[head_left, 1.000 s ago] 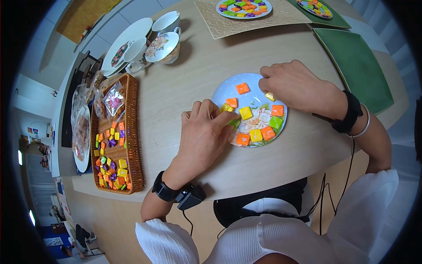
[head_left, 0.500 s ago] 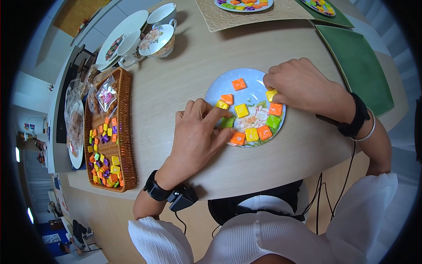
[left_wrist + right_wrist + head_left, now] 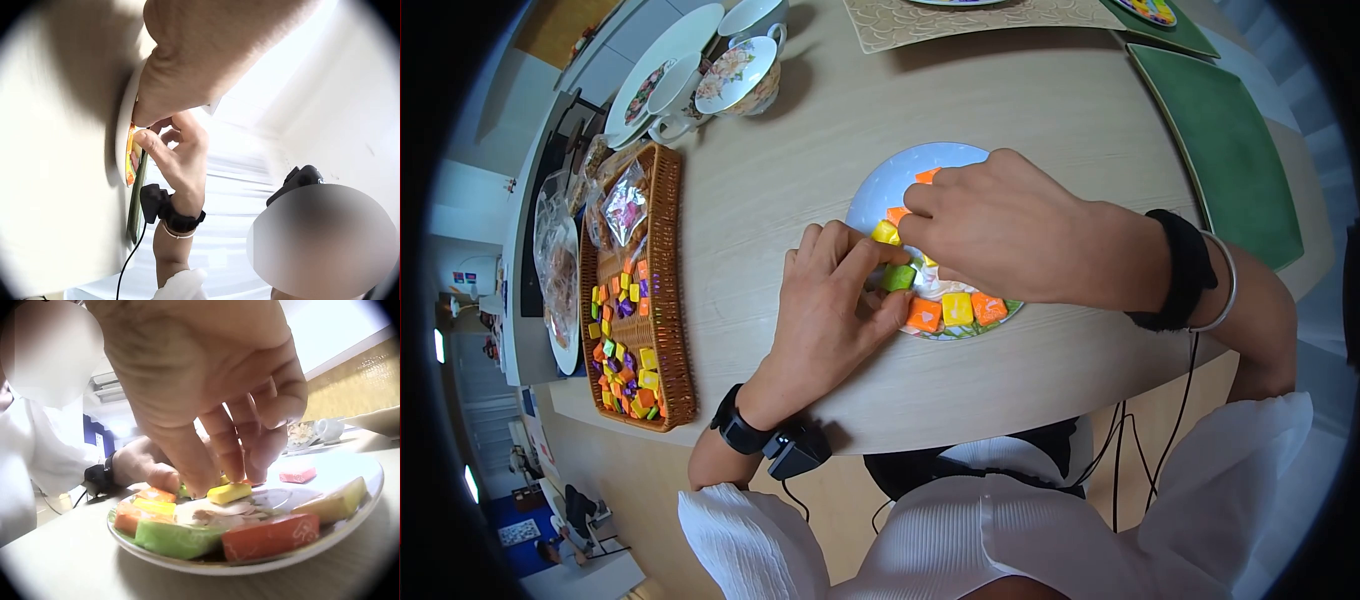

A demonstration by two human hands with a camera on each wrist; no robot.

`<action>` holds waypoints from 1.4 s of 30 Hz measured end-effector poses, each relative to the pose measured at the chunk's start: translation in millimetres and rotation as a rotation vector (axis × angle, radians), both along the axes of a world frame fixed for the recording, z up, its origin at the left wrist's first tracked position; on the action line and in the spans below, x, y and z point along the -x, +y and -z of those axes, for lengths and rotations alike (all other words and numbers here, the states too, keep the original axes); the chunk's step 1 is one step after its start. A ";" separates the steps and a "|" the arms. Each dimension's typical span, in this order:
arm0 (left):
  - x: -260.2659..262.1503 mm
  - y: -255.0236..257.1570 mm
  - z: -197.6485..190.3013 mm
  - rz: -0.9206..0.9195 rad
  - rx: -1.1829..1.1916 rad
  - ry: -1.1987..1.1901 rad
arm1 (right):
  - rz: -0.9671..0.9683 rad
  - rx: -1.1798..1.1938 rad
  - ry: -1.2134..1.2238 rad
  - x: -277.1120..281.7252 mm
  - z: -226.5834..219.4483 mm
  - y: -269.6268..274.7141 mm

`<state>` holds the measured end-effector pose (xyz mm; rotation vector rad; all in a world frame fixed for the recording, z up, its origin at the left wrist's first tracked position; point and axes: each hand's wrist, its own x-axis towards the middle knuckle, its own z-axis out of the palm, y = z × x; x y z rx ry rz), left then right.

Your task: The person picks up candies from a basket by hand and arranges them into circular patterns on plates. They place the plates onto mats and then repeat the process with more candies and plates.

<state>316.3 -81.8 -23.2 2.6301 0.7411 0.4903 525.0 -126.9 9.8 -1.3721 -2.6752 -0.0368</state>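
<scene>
The right hand (image 3: 206, 394) pinches a bright yellow rectangular block (image 3: 229, 494) at a round, glossy white plate (image 3: 344, 460).
Behind it, the left hand (image 3: 147, 465) is beside a small green piece (image 3: 183, 491). Nearest the camera, a light green block (image 3: 175, 539) and an orange-red block (image 3: 272, 537) lie side by side.

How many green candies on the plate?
2 visible: one green candy by the left hand, head view; another at the front of the plate, right wrist view. More may be hidden.
</scene>
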 end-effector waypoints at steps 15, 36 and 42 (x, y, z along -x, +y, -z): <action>4.7 2.3 -8.0 -0.019 0.046 0.050 | 0.071 0.019 -0.042 -40.6 -9.9 19.9; 6.3 12.4 -7.1 -0.149 0.158 -0.117 | 0.272 0.058 -0.006 -52.4 -7.8 1.2; 4.1 18.1 -6.2 -0.207 0.350 -0.140 | 0.308 0.039 -0.053 -42.4 -8.6 4.5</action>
